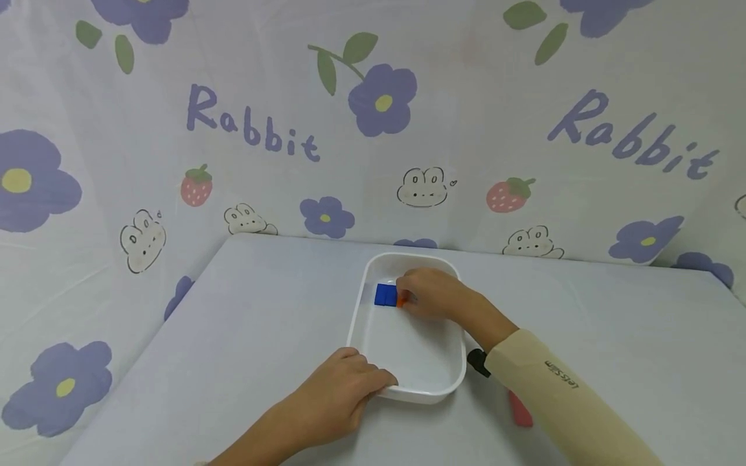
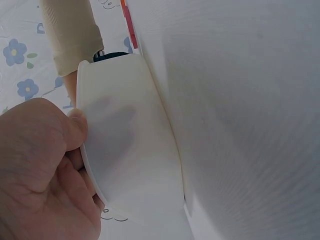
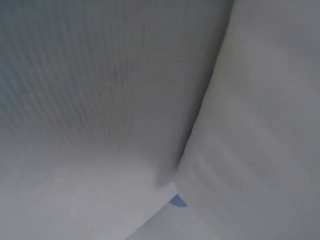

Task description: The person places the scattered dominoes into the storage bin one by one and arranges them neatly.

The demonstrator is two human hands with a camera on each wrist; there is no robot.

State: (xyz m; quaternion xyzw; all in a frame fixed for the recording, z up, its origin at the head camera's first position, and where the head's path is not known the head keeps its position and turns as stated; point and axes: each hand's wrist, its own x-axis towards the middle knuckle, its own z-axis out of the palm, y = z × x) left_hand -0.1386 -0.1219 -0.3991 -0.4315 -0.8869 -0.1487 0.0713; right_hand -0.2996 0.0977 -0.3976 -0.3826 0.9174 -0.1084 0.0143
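A white rectangular tray [image 1: 416,386] lies on the table. At its near left corner my left hand [image 1: 338,395] grips the rim, and the left wrist view has the thumb and curled fingers of that left hand [image 2: 47,160] around the edge of the tray wall [image 2: 125,135]. My right hand [image 1: 434,294] reaches inside the tray toward its far end. Its fingers pinch a small orange block [image 1: 401,299], mostly hidden behind them. Directly left of the orange block, two blue blocks [image 1: 385,295] sit side by side on the tray floor.
A red object [image 1: 520,409] lies on the table to the right of the tray, partly covered by the right sleeve [image 1: 559,388]. Something black [image 1: 478,362] is under the right wrist. Behind the white table [image 1: 280,310] hangs a patterned curtain [image 1: 262,77]. The right wrist view shows mostly pale surfaces.
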